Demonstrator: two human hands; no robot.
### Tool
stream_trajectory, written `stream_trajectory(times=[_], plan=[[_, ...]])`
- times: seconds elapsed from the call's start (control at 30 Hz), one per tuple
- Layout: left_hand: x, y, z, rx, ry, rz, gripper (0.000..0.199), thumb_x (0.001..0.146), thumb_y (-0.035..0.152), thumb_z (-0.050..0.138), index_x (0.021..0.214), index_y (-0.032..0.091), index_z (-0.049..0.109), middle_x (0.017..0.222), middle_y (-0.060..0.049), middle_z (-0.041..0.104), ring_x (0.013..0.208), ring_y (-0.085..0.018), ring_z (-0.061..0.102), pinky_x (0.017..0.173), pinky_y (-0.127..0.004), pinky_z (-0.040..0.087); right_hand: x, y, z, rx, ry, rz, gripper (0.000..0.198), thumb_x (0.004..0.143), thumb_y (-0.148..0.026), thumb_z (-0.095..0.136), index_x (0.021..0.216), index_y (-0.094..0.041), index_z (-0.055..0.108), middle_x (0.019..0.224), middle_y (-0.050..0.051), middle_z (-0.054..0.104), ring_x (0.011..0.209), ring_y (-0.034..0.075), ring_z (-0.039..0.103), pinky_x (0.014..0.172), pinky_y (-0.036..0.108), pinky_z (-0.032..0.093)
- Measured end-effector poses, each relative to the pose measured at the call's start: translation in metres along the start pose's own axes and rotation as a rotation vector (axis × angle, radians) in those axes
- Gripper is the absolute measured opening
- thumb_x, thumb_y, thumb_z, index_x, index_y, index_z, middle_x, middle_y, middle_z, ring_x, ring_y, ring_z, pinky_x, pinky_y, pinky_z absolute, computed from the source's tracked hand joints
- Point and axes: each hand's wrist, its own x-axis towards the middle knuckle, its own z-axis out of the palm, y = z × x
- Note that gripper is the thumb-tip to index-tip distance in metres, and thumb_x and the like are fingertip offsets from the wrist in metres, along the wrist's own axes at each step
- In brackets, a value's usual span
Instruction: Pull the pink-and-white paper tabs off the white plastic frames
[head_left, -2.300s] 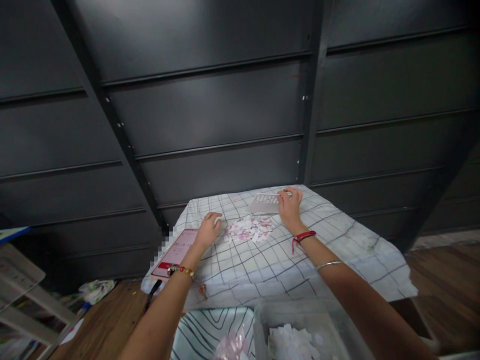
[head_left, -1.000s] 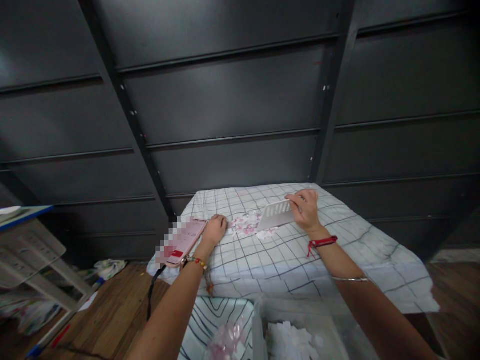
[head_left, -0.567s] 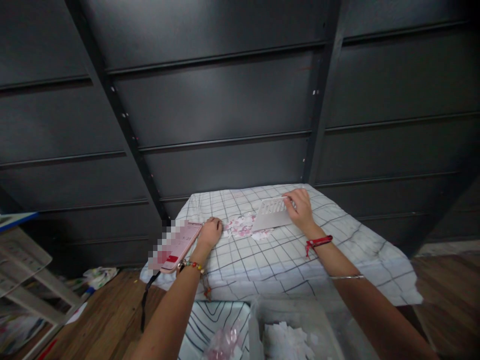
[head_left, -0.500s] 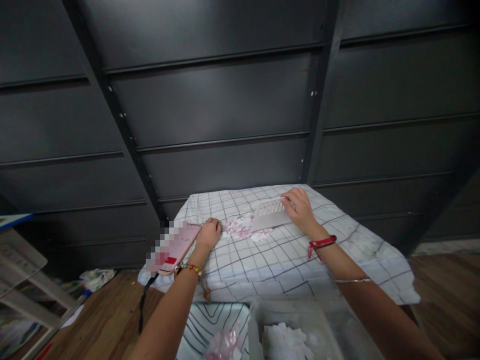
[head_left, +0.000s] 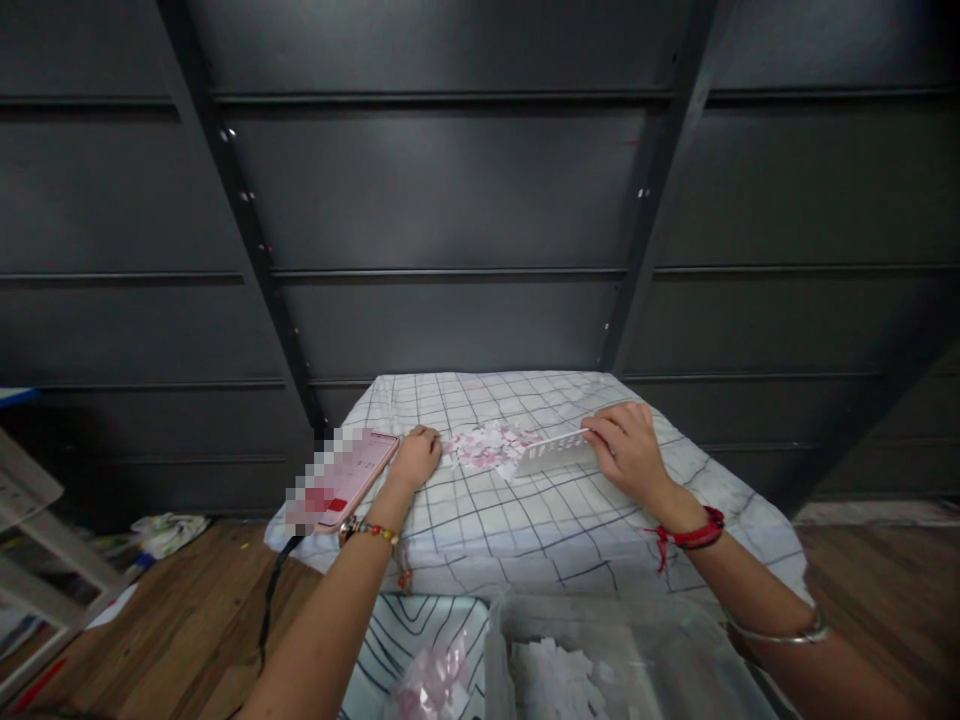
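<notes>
My right hand (head_left: 626, 450) grips the upper right end of a white slotted plastic panel (head_left: 551, 458), tilted with its lower edge at the cloth. Just left of the panel, and partly behind it, a pile of small white and pink paper scraps (head_left: 484, 446) lies on the checked tablecloth (head_left: 480, 515). To the left of the pile, my left hand (head_left: 418, 456) rests on the cloth, open and holding nothing, fingers loosely bent. A pink-edged phone (head_left: 358, 480) lies beside it, partly blurred out.
In front of the table stand a striped tray (head_left: 375, 655) with a crumpled clear pink bag (head_left: 435, 682) and a translucent bin (head_left: 495, 650) with white pieces (head_left: 555, 675). A dark panelled wall (head_left: 450, 200) rises behind. A white frame (head_left: 56, 560) stands at left.
My right hand has moved right and nearer to me with the panel, which now leans lower. The scraps look more spread out. My left hand stays beside them; the view has shifted slightly.
</notes>
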Motion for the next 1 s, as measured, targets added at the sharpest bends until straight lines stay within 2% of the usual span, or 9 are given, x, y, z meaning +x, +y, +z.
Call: stream_trajectory(times=[0.13, 0.3, 0.53, 0.73, 0.8, 0.9, 1.0], plan=[[-0.001, 0.000, -0.001, 0.003, -0.011, -0.011, 0.026, 0.082, 0.014, 0.040, 0.096, 0.011, 0.062, 0.101, -0.011, 0.061, 0.095, -0.019, 0.057, 0.089, -0.028, 0.043, 0.002, -0.005, -0.001, 0.009, 0.037, -0.005, 0.007, 0.080, -0.017, 0.048, 0.080, -0.019, 0.055, 0.072, 0.003, 0.053, 0.072, 0.017, 0.043, 0.065, 0.032, 0.030], [-0.002, 0.001, -0.002, 0.010, -0.023, -0.020, 0.026, 0.082, 0.013, 0.040, 0.097, 0.011, 0.062, 0.103, -0.010, 0.060, 0.095, -0.018, 0.056, 0.090, -0.027, 0.042, 0.005, -0.006, -0.004, 0.032, -0.005, -0.035, 0.006, 0.080, -0.017, 0.048, 0.078, -0.019, 0.054, 0.072, 0.003, 0.053, 0.072, 0.017, 0.043, 0.065, 0.032, 0.030], [-0.004, 0.002, -0.003, 0.021, -0.056, -0.006, 0.025, 0.083, 0.014, 0.039, 0.095, 0.012, 0.061, 0.102, -0.009, 0.059, 0.096, -0.016, 0.056, 0.089, -0.026, 0.042, 0.007, -0.007, -0.011, 0.047, 0.022, -0.047, 0.006, 0.079, -0.016, 0.049, 0.080, -0.019, 0.054, 0.071, 0.003, 0.053, 0.072, 0.017, 0.043, 0.065, 0.032, 0.030], [-0.014, 0.009, -0.008, 0.049, -0.095, -0.002, 0.025, 0.086, 0.018, 0.038, 0.101, 0.011, 0.057, 0.106, -0.013, 0.057, 0.097, -0.019, 0.056, 0.086, -0.031, 0.043, 0.005, -0.007, -0.009, -0.002, 0.003, -0.049, 0.006, 0.080, -0.017, 0.050, 0.080, -0.019, 0.055, 0.071, 0.003, 0.053, 0.072, 0.017, 0.044, 0.065, 0.032, 0.031], [-0.022, 0.011, -0.012, 0.066, -0.126, 0.020, 0.030, 0.088, 0.022, 0.036, 0.109, 0.009, 0.053, 0.109, -0.015, 0.056, 0.100, -0.021, 0.055, 0.088, -0.032, 0.042, 0.004, -0.006, -0.008, -0.016, 0.003, -0.049, 0.005, 0.080, -0.017, 0.050, 0.080, -0.019, 0.055, 0.071, 0.003, 0.053, 0.072, 0.017, 0.045, 0.064, 0.032, 0.031], [-0.038, 0.014, -0.018, 0.075, -0.156, 0.033, 0.045, 0.089, 0.024, 0.034, 0.128, 0.003, 0.036, 0.120, -0.021, 0.050, 0.110, -0.025, 0.050, 0.092, -0.035, 0.039, 0.003, -0.006, -0.009, 0.002, 0.029, -0.043, 0.005, 0.080, -0.016, 0.050, 0.080, -0.019, 0.054, 0.072, 0.003, 0.053, 0.072, 0.017, 0.045, 0.065, 0.032, 0.031], [-0.052, 0.019, -0.025, 0.057, -0.169, 0.025, 0.054, 0.089, 0.031, 0.034, 0.134, 0.002, 0.026, 0.126, -0.022, 0.046, 0.115, -0.027, 0.046, 0.096, -0.037, 0.035, 0.003, -0.007, -0.010, 0.022, 0.030, -0.046, 0.005, 0.080, -0.016, 0.050, 0.081, -0.019, 0.054, 0.071, 0.003, 0.053, 0.072, 0.017, 0.044, 0.065, 0.032, 0.031]])
